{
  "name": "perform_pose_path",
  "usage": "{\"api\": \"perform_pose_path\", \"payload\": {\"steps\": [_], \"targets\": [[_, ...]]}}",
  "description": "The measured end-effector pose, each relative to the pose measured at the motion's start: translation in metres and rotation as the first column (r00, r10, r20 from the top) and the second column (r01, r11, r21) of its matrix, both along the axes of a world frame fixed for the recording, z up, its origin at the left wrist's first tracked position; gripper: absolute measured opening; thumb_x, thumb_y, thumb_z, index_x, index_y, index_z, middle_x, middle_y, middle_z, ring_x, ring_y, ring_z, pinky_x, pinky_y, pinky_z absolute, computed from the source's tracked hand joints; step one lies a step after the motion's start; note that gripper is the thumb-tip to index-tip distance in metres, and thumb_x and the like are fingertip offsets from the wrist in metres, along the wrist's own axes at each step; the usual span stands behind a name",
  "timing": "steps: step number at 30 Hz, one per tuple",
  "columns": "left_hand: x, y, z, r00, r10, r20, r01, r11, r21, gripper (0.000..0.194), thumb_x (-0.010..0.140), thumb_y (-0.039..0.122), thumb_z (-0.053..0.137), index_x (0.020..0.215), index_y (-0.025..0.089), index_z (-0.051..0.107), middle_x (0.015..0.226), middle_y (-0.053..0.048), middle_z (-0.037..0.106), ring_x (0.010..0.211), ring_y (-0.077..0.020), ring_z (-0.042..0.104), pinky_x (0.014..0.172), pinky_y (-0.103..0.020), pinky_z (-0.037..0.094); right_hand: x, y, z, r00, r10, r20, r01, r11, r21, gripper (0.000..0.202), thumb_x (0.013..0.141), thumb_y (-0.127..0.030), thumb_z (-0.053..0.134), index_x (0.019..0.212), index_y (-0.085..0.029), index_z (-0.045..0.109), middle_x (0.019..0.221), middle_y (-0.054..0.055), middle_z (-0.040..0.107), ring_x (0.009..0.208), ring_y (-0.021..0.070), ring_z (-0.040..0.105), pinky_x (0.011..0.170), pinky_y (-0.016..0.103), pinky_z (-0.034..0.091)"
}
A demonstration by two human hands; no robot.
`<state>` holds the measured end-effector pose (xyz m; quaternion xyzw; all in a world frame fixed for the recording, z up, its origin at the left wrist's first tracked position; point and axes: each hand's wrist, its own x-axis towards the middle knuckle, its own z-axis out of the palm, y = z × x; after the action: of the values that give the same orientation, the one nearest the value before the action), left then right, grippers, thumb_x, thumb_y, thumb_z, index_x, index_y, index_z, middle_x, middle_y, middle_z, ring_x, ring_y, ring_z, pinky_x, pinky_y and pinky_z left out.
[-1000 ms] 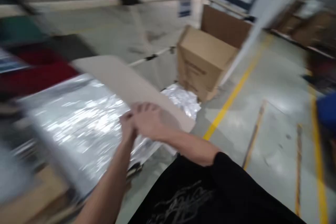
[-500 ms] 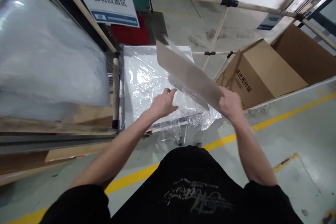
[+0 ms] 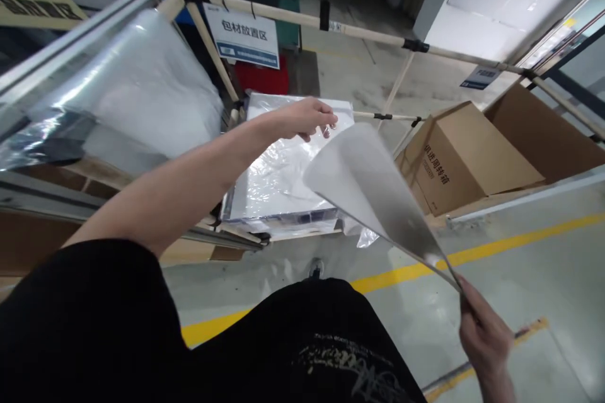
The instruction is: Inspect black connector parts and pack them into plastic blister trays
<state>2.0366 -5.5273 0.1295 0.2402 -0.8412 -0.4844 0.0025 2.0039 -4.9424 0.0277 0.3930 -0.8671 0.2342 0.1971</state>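
Observation:
A thin, pale grey flat sheet (image 3: pixel 378 182) slants up from my right hand (image 3: pixel 486 327), whose fingers are closed round its lower right corner. It reaches over the right edge of a box-shaped stack (image 3: pixel 278 182) with a white top, covered in clear plastic film. Above the far part of that stack is my left hand (image 3: pixel 314 118), its fingers loosely bent and apart with nothing visible in them. The sheet's far corner lies just below those fingertips. Loose film (image 3: pixel 367 236) hangs at the stack's near right corner.
On the left, a large bundle of clear plastic (image 3: pixel 155 88) rests on a metal-framed rack. Cardboard boxes (image 3: pixel 460 157) stand at the right. A pipe rail (image 3: pixel 368 34) with hanging signs (image 3: pixel 243 34) runs across the back. Yellow lines (image 3: pixel 397 274) mark the floor.
My right hand has pulled the sheet toward me and to the right, turning its broad face into view. My left hand has moved up and away over the stack. The view has shifted.

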Motion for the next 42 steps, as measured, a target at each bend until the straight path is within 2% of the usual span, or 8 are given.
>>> {"api": "perform_pose_path", "payload": {"steps": [6,13,18,24,29,33,36,42], "targets": [[0.011,0.052,0.039,0.994,-0.068,0.087,0.073,0.995,-0.064,0.029,0.084,0.039,0.083,0.104,0.019,0.079,0.089,-0.012,0.070,0.072,-0.0176,0.062,0.066,-0.035,0.050,0.019,-0.037,-0.056,0.984,0.118,-0.132,-0.120,0.993,-0.008,0.060,0.096,0.003,0.045,0.148,-0.019,0.064,0.133,0.012,0.076,0.124,0.0228,0.074,0.111,0.037,0.059],[0.021,0.131,0.019,0.982,-0.058,-0.179,0.022,0.980,-0.198,0.026,0.079,0.014,0.082,0.103,0.014,0.074,0.085,-0.012,0.073,0.074,-0.0242,0.068,0.072,-0.045,0.057,0.035,-0.079,-0.060,0.977,0.011,0.212,-0.064,0.968,0.243,0.062,0.097,-0.004,0.033,0.147,-0.017,0.066,0.141,0.014,0.072,0.132,0.0257,0.067,0.112,0.043,0.056],[0.078,0.175,0.018,0.988,-0.156,-0.022,0.090,0.677,-0.730,0.043,0.087,0.023,0.074,0.130,0.022,0.068,0.119,-0.010,0.073,0.106,-0.0356,0.071,0.096,-0.051,0.054,0.025,-0.094,-0.037,0.905,-0.201,0.376,0.093,0.954,0.286,0.059,0.097,-0.014,0.038,0.150,-0.012,0.064,0.114,0.018,0.080,0.095,0.0301,0.076,0.087,0.041,0.059],[0.135,0.138,0.016,0.985,0.141,0.095,0.001,0.555,-0.832,0.022,0.093,0.034,0.073,0.106,0.017,0.071,0.104,-0.013,0.069,0.105,-0.0373,0.065,0.094,-0.050,0.049,0.022,-0.084,-0.017,0.858,-0.126,0.498,0.008,0.973,0.232,0.058,0.093,-0.020,0.040,0.143,-0.014,0.069,0.109,0.015,0.081,0.092,0.0286,0.074,0.084,0.037,0.054],[0.152,0.082,0.014,0.828,0.325,-0.456,-0.560,0.436,-0.705,0.026,0.103,0.039,0.063,0.099,0.013,0.068,0.117,-0.006,0.066,0.125,-0.0263,0.048,0.113,-0.053,0.033,0.009,-0.063,-0.016,0.707,-0.057,0.705,-0.037,0.992,0.118,0.053,0.089,-0.031,0.046,0.130,-0.014,0.075,0.107,0.011,0.081,0.091,0.0256,0.072,0.083,0.035,0.054],[0.135,0.059,-0.022,0.510,0.609,-0.607,-0.850,0.467,-0.245,0.023,0.102,0.033,0.065,0.107,0.012,0.058,0.104,0.000,0.064,0.102,-0.0133,0.057,0.090,-0.034,0.045,0.018,-0.064,-0.017,0.592,0.020,0.806,-0.042,0.999,0.006,0.051,0.085,-0.030,0.051,0.126,-0.015,0.075,0.114,0.010,0.081,0.098,0.0247,0.072,0.083,0.032,0.054],[0.109,0.084,-0.047,0.585,0.602,-0.544,-0.779,0.605,-0.167,0.012,0.103,0.028,0.057,0.107,0.017,0.058,0.080,0.001,0.063,0.072,-0.0112,0.059,0.070,-0.029,0.047,0.039,-0.081,-0.012,0.646,0.021,0.763,-0.080,0.996,0.040,0.053,0.087,-0.029,0.047,0.130,-0.013,0.074,0.109,0.010,0.081,0.094,0.0252,0.072,0.083,0.033,0.054],[0.116,0.194,-0.062,0.874,-0.205,-0.440,-0.075,0.838,-0.540,0.018,0.096,0.035,0.055,0.096,0.024,0.070,0.067,0.000,0.062,0.061,-0.0169,0.055,0.067,-0.034,0.049,0.079,-0.118,-0.003,0.799,-0.074,0.597,-0.105,0.960,0.260,0.056,0.095,-0.015,0.039,0.146,-0.014,0.063,0.118,0.014,0.080,0.102,0.0278,0.074,0.089,0.034,0.053]]}}
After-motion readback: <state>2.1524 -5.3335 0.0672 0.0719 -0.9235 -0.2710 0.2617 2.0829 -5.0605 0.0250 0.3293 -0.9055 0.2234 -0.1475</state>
